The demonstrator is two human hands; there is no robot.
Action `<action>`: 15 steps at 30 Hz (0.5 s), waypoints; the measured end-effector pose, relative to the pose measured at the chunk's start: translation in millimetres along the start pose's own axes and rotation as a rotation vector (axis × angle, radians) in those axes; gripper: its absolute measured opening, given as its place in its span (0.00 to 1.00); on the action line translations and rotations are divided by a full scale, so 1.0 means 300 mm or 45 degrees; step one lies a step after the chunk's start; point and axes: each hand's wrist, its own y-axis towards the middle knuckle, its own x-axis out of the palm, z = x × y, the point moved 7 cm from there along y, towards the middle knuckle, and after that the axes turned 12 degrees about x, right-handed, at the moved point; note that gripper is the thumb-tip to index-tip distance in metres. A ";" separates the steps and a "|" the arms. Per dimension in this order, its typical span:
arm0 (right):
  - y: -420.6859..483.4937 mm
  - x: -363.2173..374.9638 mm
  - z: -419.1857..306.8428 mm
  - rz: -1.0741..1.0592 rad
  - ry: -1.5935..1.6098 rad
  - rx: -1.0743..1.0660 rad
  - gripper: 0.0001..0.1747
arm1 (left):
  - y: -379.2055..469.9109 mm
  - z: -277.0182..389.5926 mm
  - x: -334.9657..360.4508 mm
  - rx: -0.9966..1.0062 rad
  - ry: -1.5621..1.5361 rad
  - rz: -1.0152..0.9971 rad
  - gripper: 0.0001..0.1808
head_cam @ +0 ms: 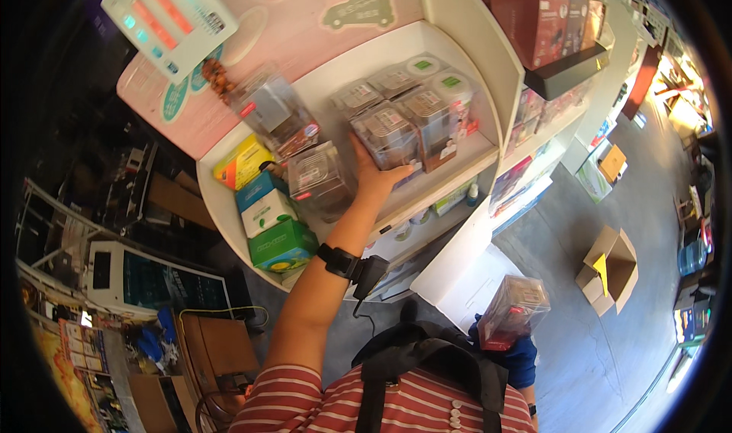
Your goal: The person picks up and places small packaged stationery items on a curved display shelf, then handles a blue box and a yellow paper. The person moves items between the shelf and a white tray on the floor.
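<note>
My bare left hand [374,172] is around the near left corner of a clear plastic box [389,132] on the curved white shelf [446,190]. Its thumb lies along the front and its fingers go down the left side. A second clear box [429,118] with a brown lower part stands right beside it, and several others sit behind. Down by my right side, my blue-gloved right hand [512,356] holds a wrapped clear plastic box [514,313] with a red base. The glove is partly hidden by that box.
Another clear box [317,175], a green carton [283,244] and a yellow carton [243,161] line the shelf's left part. A raised side panel [474,44] bounds its right. A white carton [469,284] is below, and a cardboard box [612,273] stands open on the floor.
</note>
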 end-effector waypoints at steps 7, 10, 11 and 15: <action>0.041 -0.001 0.056 -0.187 0.489 0.256 0.37 | -0.174 0.093 0.022 -0.065 0.493 -0.253 0.54; 0.043 -0.039 0.088 -0.116 0.743 0.347 0.36 | -0.278 0.277 -0.018 -0.025 0.315 -0.361 0.38; 0.039 -0.054 0.080 -0.103 0.687 0.277 0.35 | -0.270 0.377 -0.065 0.107 0.276 -0.455 0.32; 0.021 -0.082 0.032 0.104 -0.464 -0.043 0.33 | -0.083 0.711 -0.318 0.632 0.956 -0.009 0.18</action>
